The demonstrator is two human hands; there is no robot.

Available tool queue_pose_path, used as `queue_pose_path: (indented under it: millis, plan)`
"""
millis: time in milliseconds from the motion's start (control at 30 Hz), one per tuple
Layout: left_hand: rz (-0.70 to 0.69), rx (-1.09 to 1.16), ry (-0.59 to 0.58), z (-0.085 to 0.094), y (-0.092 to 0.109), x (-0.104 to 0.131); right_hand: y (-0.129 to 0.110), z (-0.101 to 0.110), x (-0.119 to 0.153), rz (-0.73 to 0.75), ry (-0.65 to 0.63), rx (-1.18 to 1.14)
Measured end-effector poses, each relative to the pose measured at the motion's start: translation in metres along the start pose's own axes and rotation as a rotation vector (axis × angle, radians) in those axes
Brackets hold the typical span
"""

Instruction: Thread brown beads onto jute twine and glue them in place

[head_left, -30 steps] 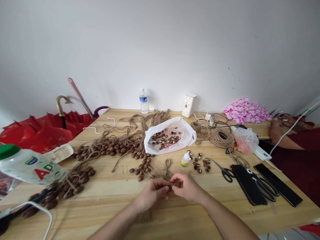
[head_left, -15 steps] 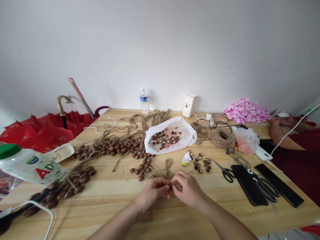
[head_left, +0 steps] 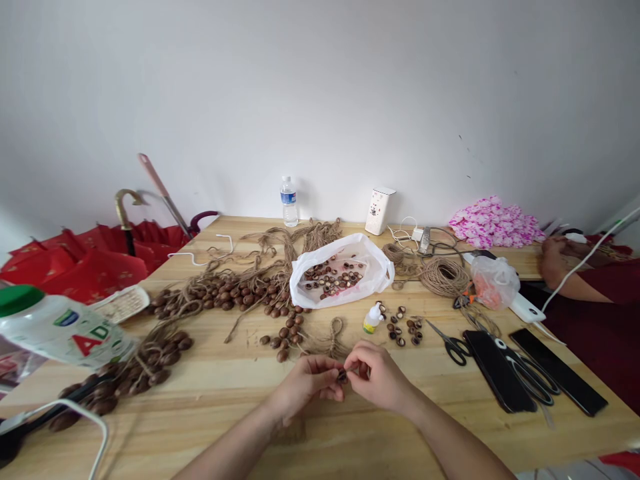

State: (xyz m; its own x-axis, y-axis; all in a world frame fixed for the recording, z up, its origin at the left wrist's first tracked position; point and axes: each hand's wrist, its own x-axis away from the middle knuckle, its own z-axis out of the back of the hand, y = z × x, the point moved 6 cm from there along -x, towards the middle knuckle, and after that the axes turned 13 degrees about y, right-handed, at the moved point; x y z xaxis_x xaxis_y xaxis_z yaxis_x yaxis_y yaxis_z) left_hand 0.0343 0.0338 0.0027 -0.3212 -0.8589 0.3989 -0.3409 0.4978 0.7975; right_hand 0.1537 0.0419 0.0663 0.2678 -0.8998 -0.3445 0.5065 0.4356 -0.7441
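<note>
Low over the front of the table, my left hand (head_left: 313,381) pinches a dark brown nut shell (head_left: 342,376) between thumb and fingers. My right hand (head_left: 376,375) meets it from the right, thumb and forefinger closed at the shell's edge; whatever they grip is too small to make out. Just beyond the hands lies a looped bundle of twine (head_left: 334,340). A small glue bottle (head_left: 372,319) with a white cap stands behind my right hand, and several open shell pieces (head_left: 400,328) are scattered beside it.
Behind is a white plastic bag (head_left: 345,300) of shells. Left are strung brown nuts (head_left: 225,293) and a large white bottle (head_left: 60,330). Right lie small scissors (head_left: 454,347), a phone (head_left: 493,373), larger scissors (head_left: 533,377) and a twine coil (head_left: 445,277). Another person's arm (head_left: 575,273) rests far right.
My right fingers have shifted slightly at the shell, which shows more clearly between the hands. My left hand stays nearly in place.
</note>
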Motion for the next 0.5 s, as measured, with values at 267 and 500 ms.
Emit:
queue_pose_path:
  millis: [267,500]
  plan:
    - [0.036,0.059,0.032,0.003,-0.002,-0.001,0.003,0.051,-0.003,-0.122,0.417,-0.489]
    - [0.048,0.074,0.032,0.001,-0.004,0.000,0.032,0.130,-0.011,-0.119,1.042,-0.670]
